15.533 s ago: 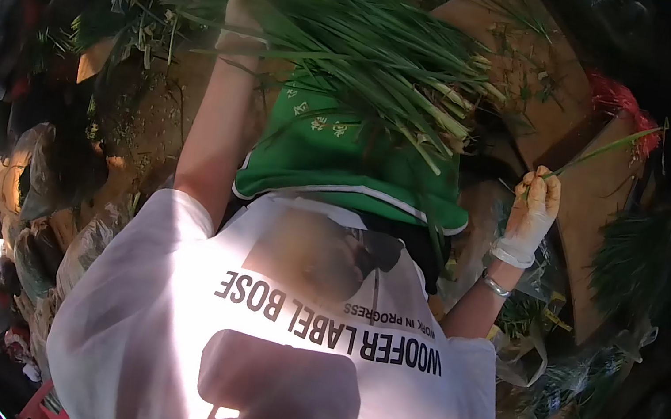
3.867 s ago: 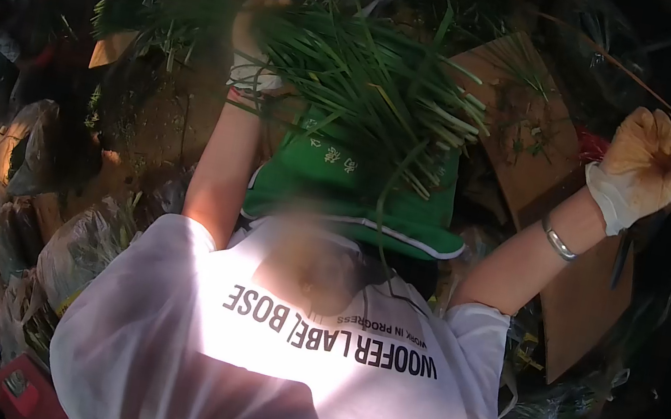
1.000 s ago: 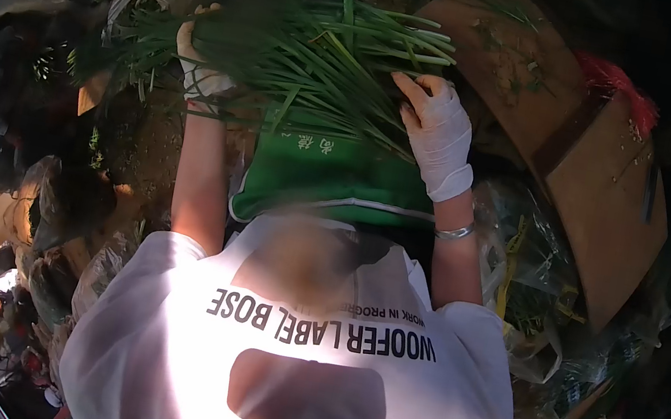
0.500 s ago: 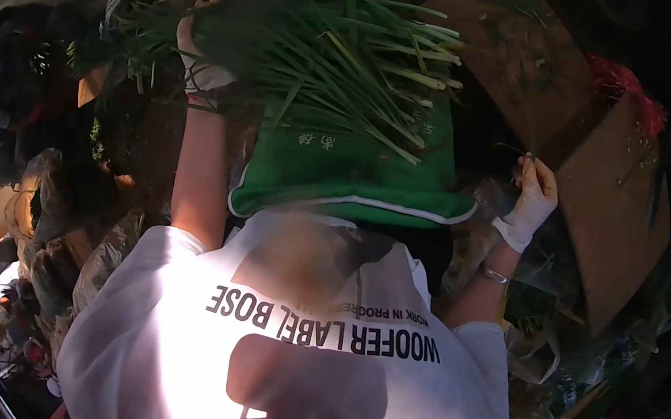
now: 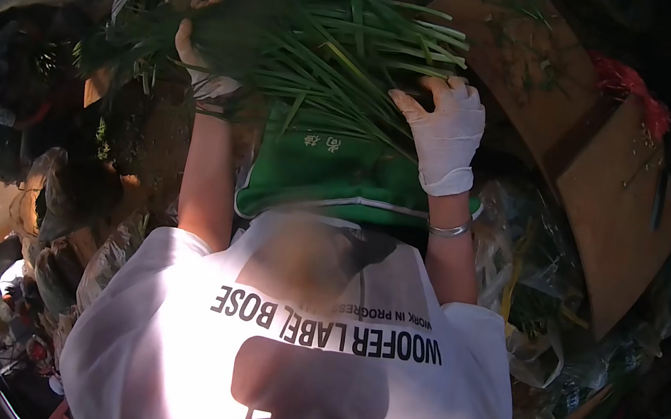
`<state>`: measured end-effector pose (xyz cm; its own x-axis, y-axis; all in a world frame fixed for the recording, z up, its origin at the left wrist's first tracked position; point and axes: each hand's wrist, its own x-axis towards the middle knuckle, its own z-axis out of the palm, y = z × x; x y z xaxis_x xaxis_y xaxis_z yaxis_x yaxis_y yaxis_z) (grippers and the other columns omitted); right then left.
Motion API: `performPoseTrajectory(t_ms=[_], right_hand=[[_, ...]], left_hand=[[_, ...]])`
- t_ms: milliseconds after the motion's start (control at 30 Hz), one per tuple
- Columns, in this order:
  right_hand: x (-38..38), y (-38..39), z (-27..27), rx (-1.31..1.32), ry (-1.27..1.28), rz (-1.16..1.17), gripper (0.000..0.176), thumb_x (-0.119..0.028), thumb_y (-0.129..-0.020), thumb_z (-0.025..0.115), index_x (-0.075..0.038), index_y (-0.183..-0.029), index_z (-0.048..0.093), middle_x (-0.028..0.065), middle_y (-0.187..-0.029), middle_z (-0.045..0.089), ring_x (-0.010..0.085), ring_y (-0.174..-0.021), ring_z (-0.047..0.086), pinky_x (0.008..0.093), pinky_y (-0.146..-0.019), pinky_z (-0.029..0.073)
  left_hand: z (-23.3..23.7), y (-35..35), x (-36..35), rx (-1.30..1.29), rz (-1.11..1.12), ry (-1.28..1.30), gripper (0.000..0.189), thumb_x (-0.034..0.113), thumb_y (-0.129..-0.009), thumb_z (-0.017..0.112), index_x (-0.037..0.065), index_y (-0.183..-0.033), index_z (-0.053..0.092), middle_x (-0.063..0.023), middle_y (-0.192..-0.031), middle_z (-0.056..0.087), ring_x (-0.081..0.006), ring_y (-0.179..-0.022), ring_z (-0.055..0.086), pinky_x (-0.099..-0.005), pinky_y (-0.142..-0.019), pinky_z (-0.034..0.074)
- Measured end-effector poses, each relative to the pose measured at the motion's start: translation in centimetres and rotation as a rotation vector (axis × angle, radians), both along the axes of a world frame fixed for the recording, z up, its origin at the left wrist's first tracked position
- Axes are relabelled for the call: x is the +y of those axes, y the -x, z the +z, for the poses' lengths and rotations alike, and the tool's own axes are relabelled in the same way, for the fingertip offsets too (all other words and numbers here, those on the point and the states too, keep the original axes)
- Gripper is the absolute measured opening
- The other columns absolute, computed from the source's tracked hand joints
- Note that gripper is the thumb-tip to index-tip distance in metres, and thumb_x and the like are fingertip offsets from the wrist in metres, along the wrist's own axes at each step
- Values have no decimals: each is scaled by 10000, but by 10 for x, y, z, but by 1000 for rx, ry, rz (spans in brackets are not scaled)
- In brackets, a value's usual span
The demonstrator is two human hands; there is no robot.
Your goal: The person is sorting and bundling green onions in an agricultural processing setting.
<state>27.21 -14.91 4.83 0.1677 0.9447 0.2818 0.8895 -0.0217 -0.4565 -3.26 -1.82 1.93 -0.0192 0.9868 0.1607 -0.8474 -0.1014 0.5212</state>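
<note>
A bunch of green onions, long flat leaves with pale ends pointing right, lies across a green cloth with white edging on my lap. My left hand, in a whitish glove with bare fingertips, is at the leafy end. Its fingers curl around the leaves, partly hidden by them and by a dark blur. My right hand, gloved the same way, reaches over the pale ends. Its thumb and fingers are apart, with the fingertips bent down close to the stalks; nothing shows between them.
A brown cardboard sheet lies at the right, with leaf scraps on its upper part. Red stringy material is beside it. Clear plastic bags with greens are at the lower right, and more bags sit at the left.
My right hand has moved left and up from beside the cardboard to the pale stalk ends. Its fingers have opened from a pinch on a thin strand. The left hand stays put.
</note>
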Motion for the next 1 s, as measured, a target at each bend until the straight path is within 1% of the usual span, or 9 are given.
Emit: performPoseTrajectory(t_ms=[133,333,500,533,600,700,733,833,1000], right_hand=[[2,4,-11,112,-60,31,223,-228,-695,732,-97,-867,675,91,-869,632,278,-819,558,363,-744,449],[3,-6,-27,1350,39,65,65,-21,-804,659,24,-851,656,19,-774,635,49,-699,552,182,-626,440],[-21,-54,-44,1984,-255,-24,71,-82,-856,614,-68,-926,614,55,-888,645,158,-798,608,260,-699,476],[-33,-71,-49,2056,-377,-71,77,-83,-857,616,-62,-930,609,63,-885,646,165,-806,608,269,-727,486],[-57,-100,-69,1821,-401,-279,104,-80,-861,611,-45,-959,605,75,-892,645,176,-844,618,285,-772,494],[-83,-136,-95,413,610,-328,313,-91,-801,657,29,-1079,578,142,-950,654,246,-919,621,328,-858,473],[-82,-133,-106,402,603,-236,475,-137,-768,687,44,-1175,523,188,-1080,608,292,-959,612,343,-903,445],[-54,-91,-36,1101,56,25,765,-101,-756,701,35,-1374,270,183,-1394,336,245,-1259,385,334,-1012,352],[-12,-61,21,2147,-189,608,602,-102,-824,635,26,-1328,332,125,-1218,509,177,-991,569,262,-828,459]], left_hand=[[4,-4,-6,25,-1,-77,350,335,-829,527,92,-1082,532,-80,-1068,536,-225,-988,529,-418,-868,452],[2,-1,-3,24,-45,-141,288,348,-821,520,114,-989,519,-78,-1038,548,-222,-975,531,-417,-850,454],[35,-15,23,-26,242,-252,152,281,-776,530,175,-869,474,42,-848,489,-113,-851,490,-447,-953,377],[31,9,51,-113,16,-458,151,242,-766,538,170,-884,478,45,-853,480,-102,-848,480,-443,-994,344],[68,27,77,-37,-57,-436,144,216,-789,520,160,-919,490,41,-859,476,-101,-857,479,-428,-991,349],[145,7,93,-248,-679,-199,153,144,-859,467,96,-987,536,26,-905,525,-110,-884,505,-346,-961,368],[161,-6,95,-170,-662,-221,156,147,-864,465,86,-986,541,18,-907,533,-114,-878,512,-338,-946,378],[199,-43,109,99,-462,-332,173,153,-879,457,57,-984,554,-8,-913,557,-124,-858,532,-314,-899,407],[251,-80,108,473,-301,-522,219,165,-904,444,8,-981,577,-50,-924,598,-140,-824,565,-274,-822,456]])
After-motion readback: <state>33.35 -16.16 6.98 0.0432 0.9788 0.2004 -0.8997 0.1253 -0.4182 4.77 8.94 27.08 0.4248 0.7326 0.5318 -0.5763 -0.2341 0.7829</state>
